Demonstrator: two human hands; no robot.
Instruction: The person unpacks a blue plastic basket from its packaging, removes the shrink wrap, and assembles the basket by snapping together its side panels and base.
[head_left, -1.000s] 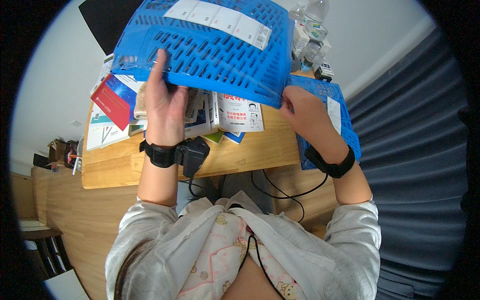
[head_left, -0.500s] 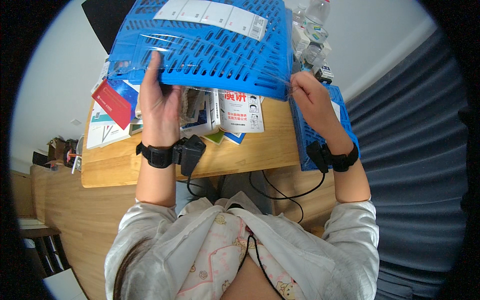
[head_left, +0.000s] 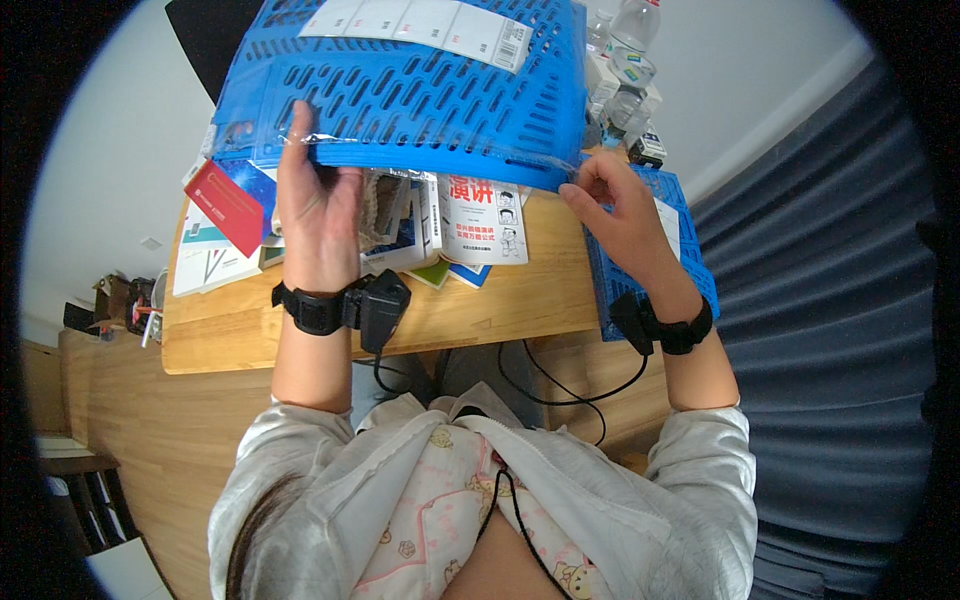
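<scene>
A big blue slotted plastic basket (head_left: pixel 420 90), wrapped in clear film with white labels on its top, is held up over the wooden desk (head_left: pixel 500 300). My left hand (head_left: pixel 312 205) grips its near rim at the left, thumb up on the wall. My right hand (head_left: pixel 620 215) pinches the rim's right corner and the film there. Under the basket lie several books and booklets (head_left: pixel 470 225), one with a white cover and red print.
A second blue slotted basket (head_left: pixel 660 250) lies at the desk's right end under my right wrist. A red card (head_left: pixel 230 205) and papers lie at the left. Bottles and small boxes (head_left: pixel 625 85) stand at the back right. Dark curtain at the right.
The basket has risen and tipped farther away from me. Both hands have moved up with it, the right one shifting from the desk's blue basket up to the held basket's corner.
</scene>
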